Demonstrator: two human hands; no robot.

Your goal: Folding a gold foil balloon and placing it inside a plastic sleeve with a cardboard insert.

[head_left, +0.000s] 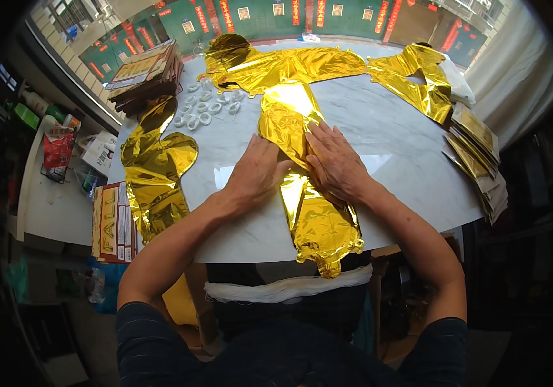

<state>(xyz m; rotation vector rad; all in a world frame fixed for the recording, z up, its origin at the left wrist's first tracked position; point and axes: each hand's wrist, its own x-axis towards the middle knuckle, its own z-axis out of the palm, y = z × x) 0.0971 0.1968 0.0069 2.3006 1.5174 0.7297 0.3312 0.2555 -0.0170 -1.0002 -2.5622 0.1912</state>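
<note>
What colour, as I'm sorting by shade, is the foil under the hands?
Shiny gold foil, clearest in head view.

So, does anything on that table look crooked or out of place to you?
Two things, mildly. The gold foil under the right hand pokes past the near edge of the table instead of lying fully on it. The packets at the right are fanned unevenly rather than squared up.

Daylight glints on a marbled table [412, 171]; green panels [260, 24] with red strips [321, 13] stand at twelve o'clock, a pale curtain [527, 71] at two.
</note>
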